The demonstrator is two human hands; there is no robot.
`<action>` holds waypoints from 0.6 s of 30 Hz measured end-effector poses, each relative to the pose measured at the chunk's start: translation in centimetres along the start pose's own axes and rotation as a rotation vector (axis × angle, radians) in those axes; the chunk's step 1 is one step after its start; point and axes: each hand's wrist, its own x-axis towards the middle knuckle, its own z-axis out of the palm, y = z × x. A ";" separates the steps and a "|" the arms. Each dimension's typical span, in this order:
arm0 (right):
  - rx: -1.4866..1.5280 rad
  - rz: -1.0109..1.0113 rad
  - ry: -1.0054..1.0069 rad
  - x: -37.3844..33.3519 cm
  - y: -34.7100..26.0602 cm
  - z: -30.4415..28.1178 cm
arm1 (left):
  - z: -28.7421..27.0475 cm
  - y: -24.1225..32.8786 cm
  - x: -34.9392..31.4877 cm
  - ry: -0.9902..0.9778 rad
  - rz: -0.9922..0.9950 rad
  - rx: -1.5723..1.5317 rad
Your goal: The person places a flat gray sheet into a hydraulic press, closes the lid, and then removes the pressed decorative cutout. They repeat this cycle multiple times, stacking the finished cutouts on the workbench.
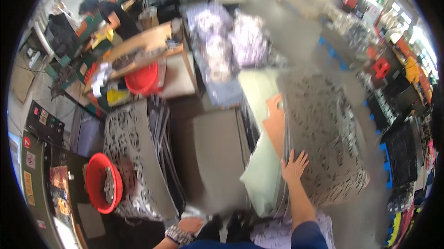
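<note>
My right hand [294, 167] lies with its fingers spread on the left edge of a stack of grey sheets [319, 124] that have many cut-out shapes. Beside it, pale green sheets [263, 175] and an orange-brown sheet with a notched edge [276, 126] lean against that stack. My left hand [189, 224], with a patterned band at the wrist, is low in front of me, close to the bottom of another cut-out grey stack [134, 156]. Its fingers are blurred and partly hidden. Between the two stacks stands a plain grey sheet pile [219, 152].
A red tub of grey scraps [104, 184] sits at the left by a dark machine panel [44, 122]. Beyond are a wooden table [152, 41], a red basin [142, 79] and plastic-wrapped bundles [215, 41]. A person [118, 20] works at the far left.
</note>
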 end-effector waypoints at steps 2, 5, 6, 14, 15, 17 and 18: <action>-0.099 -0.040 0.029 0.1 0.2 1.6 | 1.7 0.5 2.7 -0.111 0.033 -0.029; -0.285 -0.083 0.191 -0.1 0.5 3.4 | 5.6 -0.6 9.1 -0.106 -0.013 -0.256; -0.304 -0.096 0.198 -0.4 0.7 3.7 | 6.9 -1.6 11.5 -0.188 -0.041 -0.261; -0.446 -0.105 0.176 0.0 1.1 3.9 | 16.8 -6.6 31.7 -0.316 0.290 0.139; -0.452 -0.115 0.173 0.1 1.2 3.8 | 17.7 -6.1 34.3 -0.325 0.298 0.173; -0.435 -0.147 0.196 0.1 1.5 3.8 | 19.7 -5.2 39.8 -0.426 0.283 0.197; -0.419 -0.153 0.196 0.1 1.7 3.8 | 20.7 -4.8 42.3 -0.440 0.285 0.206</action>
